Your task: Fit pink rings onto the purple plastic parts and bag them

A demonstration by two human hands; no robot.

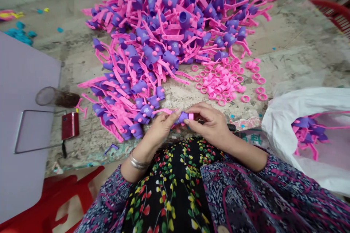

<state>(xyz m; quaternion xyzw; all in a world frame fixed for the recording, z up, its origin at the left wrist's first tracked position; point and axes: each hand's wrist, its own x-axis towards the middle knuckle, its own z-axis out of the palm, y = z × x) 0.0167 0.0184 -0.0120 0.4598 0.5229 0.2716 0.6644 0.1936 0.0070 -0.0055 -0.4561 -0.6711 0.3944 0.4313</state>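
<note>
Close to the table's front edge, my left hand (163, 126) grips a purple cup-shaped piece (182, 117) with a pink arm pointing left. A pink ring (190, 116) sits at the right end of this piece. The fingers of my right hand (209, 122) are closed round that ringed end. Beyond my hands lies a large heap of purple and pink pieces (169, 43). Loose pink rings (218, 80) form a smaller pile to its right. A dark-handled tool (232, 127) is partly hidden behind my right hand.
A white sack (279, 116) with similar pieces inside stands at the right. On the left are a glass jar (57, 97), a small red device (70, 125) and a pale panel (24, 116). A red stool (68, 196) is below left; a red basket (333, 12) is at upper right.
</note>
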